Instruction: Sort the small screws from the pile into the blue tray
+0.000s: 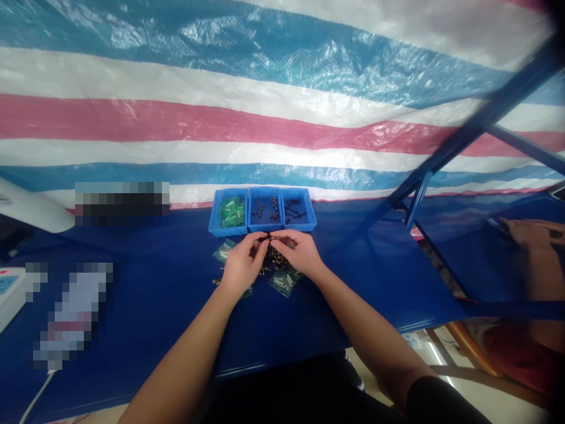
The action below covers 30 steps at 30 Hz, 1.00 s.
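Observation:
My left hand and my right hand meet fingertip to fingertip over the table, both closed in a pinch. Between them is a small dark metal part, mostly covered by the fingers; its exact kind is too small to tell. Under and between the hands lies a loose pile of small brassy and dark screw-like parts. Clear plastic packets rest around the pile: one packet below my right hand, another packet left of my left hand.
Behind the hands stand three blue bins: a left bin with green packets, a middle bin with small screw-like parts, a right bin with dark pieces. A blue frame post rises at right. Beyond it is another person's hand.

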{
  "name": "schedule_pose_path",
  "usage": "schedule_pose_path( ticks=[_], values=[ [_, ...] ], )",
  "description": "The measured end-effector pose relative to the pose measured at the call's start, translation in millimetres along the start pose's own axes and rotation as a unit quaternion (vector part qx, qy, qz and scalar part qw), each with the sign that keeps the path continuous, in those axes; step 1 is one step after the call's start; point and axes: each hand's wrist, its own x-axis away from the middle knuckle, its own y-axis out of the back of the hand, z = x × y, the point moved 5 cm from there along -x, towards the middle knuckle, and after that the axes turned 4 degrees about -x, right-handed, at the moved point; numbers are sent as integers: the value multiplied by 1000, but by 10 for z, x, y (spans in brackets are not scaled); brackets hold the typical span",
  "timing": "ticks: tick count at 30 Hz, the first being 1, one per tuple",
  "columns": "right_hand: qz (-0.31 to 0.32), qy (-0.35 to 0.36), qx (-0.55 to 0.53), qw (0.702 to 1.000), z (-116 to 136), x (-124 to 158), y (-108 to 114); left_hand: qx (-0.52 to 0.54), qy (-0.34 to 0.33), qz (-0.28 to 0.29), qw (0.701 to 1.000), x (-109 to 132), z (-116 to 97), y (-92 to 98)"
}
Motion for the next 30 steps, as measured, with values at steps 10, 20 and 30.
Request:
schedule_pose_path(
  ticks=[10,20,30],
  values=[
    [5,-12,-28,1000,-71,-5,-25,-13,-29,-3,999,-2,38,-30],
    [25,-22,-90,995,-130,-16,-62,-17,-25,-1,1000,2,50,-29],
    [51,43,-41,997,98,-2,-43,-27,-60,0,998,6,61,-54]
  ],
)
